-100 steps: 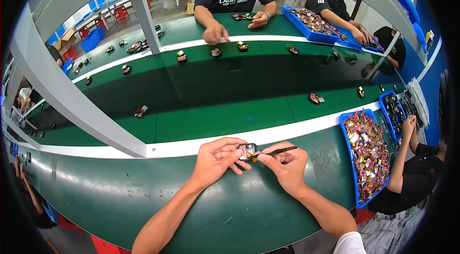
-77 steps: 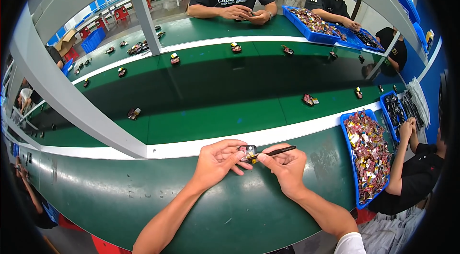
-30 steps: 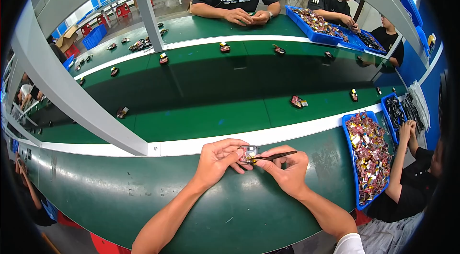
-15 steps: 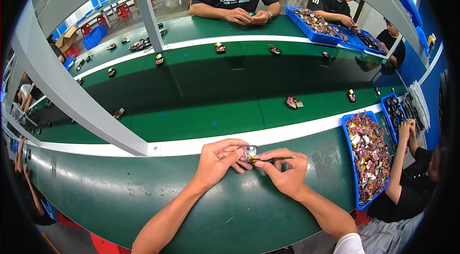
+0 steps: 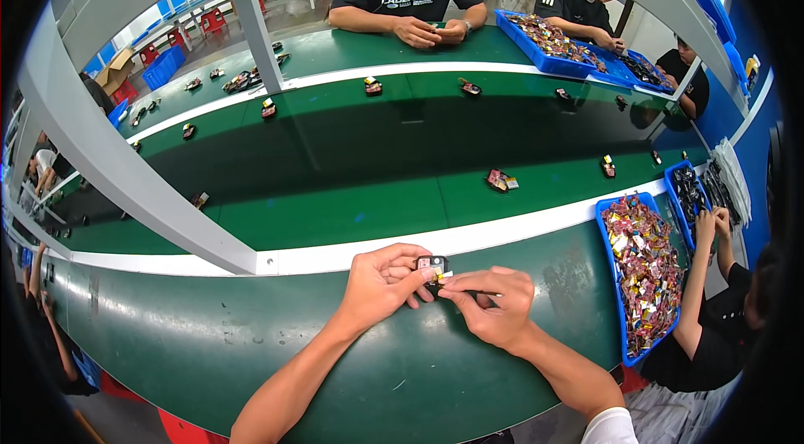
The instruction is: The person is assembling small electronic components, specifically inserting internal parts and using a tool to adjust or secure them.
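Above the near green bench, my left hand (image 5: 378, 285) grips a small black electronic casing (image 5: 432, 263) between thumb and fingers. A reddish circuit board with yellow and white bits shows inside it. My right hand (image 5: 501, 303) is closed, with a thin dark stick-like tool (image 5: 488, 293) in its fingers. Its thumb and fingertips meet the lower right side of the casing, beside the white and yellow bit. Whether they also pinch that bit I cannot make out.
Past a white rail (image 5: 368, 257) runs a green conveyor belt (image 5: 394, 209) with spaced casings (image 5: 502, 180). At right stands a blue tray (image 5: 624, 302) full of small boards, near a co-worker's hands (image 5: 710, 224). A grey post (image 5: 142, 159) slants at left. Other people sit across the belt.
The casings on the belt have shifted left. My right hand has moved slightly left and the tool's tail now points a little lower. My left hand still holds the casing.
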`<state>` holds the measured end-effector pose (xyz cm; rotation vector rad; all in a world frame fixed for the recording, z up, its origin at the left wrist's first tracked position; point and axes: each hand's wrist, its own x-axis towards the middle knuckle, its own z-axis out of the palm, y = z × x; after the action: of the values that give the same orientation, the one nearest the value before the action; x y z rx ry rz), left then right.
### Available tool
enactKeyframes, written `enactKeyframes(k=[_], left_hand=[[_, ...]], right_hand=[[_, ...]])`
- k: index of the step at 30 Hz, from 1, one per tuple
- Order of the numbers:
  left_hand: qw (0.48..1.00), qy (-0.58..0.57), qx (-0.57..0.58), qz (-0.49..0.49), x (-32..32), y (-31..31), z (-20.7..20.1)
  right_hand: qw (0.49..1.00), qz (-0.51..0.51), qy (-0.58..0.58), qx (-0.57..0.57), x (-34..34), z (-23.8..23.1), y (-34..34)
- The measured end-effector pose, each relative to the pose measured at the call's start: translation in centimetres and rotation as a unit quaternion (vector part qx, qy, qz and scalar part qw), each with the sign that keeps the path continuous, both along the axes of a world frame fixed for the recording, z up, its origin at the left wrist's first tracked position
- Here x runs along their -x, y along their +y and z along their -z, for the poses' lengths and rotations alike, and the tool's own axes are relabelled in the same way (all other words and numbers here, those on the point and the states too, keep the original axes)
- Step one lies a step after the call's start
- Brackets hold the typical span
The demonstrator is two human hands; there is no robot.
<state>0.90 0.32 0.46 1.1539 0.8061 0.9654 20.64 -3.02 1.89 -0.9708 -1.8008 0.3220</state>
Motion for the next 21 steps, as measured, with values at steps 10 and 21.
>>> enactKeyframes(k=[10, 21], left_hand=[[0.999, 0.031, 0.003, -0.039, -0.7, -0.3, -0.1], [0.992, 0.074, -0.005, -0.103, -1.9, -0.2, -0.4]], right_hand=[[0.998, -0.001, -0.017, -0.062, 0.3, 0.7, 0.2], [0.995, -0.012, -0.021, -0.101, 0.0, 1.5, 0.7]])
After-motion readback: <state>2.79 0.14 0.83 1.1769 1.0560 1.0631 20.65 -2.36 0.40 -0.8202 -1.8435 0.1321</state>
